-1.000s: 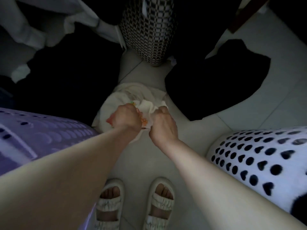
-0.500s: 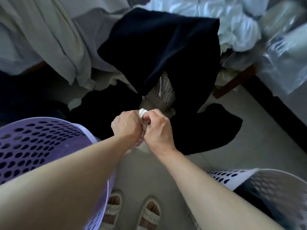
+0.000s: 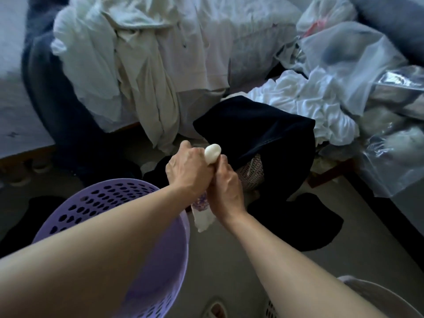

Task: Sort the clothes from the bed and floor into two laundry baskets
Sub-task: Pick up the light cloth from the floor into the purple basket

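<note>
My left hand (image 3: 187, 167) and my right hand (image 3: 226, 187) are pressed together, both clenched on a small white garment (image 3: 203, 214) with a purple print. A rounded white end sticks up between my fists and the rest hangs below them. The hands are just beyond the right rim of the purple laundry basket (image 3: 110, 203) at lower left. The white basket (image 3: 376, 294) shows only its rim at the bottom right corner. Pale shirts (image 3: 142, 72) hang off the bed edge, and a dark navy garment (image 3: 259, 134) drapes over a checkered piece.
A black garment (image 3: 305, 223) lies on the pale floor to the right of my hands. Another dark piece (image 3: 32, 214) lies left of the purple basket. Crumpled white cloth (image 3: 312, 104) and clear plastic bags (image 3: 371, 72) crowd the right side. My sandalled foot (image 3: 215, 309) is below.
I have lifted the white garment off the floor and straightened up. The view has swung up from the floor to the bed. The garment is now bunched tighter between my fists.
</note>
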A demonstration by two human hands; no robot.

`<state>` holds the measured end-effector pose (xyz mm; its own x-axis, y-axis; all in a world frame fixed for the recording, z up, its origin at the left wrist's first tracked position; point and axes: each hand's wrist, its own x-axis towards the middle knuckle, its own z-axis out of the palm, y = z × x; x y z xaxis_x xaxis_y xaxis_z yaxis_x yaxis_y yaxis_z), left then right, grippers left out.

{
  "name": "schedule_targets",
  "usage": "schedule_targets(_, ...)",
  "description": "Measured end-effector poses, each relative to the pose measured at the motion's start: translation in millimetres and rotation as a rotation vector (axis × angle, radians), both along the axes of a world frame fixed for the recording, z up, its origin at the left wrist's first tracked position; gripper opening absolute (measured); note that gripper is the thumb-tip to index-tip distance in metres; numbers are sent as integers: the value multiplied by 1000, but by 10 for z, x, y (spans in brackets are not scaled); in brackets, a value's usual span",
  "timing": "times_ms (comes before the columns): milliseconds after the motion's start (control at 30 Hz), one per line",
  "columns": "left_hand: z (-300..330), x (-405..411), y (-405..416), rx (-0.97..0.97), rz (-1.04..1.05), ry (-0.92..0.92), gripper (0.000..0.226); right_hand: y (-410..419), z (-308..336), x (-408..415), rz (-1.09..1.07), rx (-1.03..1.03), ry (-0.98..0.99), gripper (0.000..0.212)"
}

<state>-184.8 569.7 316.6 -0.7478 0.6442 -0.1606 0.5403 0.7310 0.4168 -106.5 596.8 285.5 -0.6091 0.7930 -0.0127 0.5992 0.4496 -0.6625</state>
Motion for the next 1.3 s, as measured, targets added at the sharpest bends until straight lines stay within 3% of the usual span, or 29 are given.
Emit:
schedule_targets(100,236,-204,-243,29,47,30,35,-201,195,-233,33,13,44,35)
schedule_targets(333,625,-787,-1051,62,148,129,26,-888,566,-738,199,8,160,63)
schedule_targets(433,621,-975,-1366,72,194,151,22,-1157,519,-914,265,19,202,38)
schedule_targets(767,129,-1173,-2261,-48,296,131,23,-1946,29,-1178,439,-98,135,32)
schedule_targets(900,-122,-1159,-2419,-157,314,111,25,-2071,-104,-1181,474,-210,2,34)
schedule_targets(1067,-324,-1124,-2538,-425,144,104,28,-2165,-328,-1093,596,-347,-393,72)
schedule_targets(1200,-423,-1090,-2620,-428,89,79,29,-1971,-449,-964,498,-134,-597,67)
schedule_targets(1300,-473,-1079,-2604,-403,108,62,29,-1752,-550,-910,519,-55,-764,77)
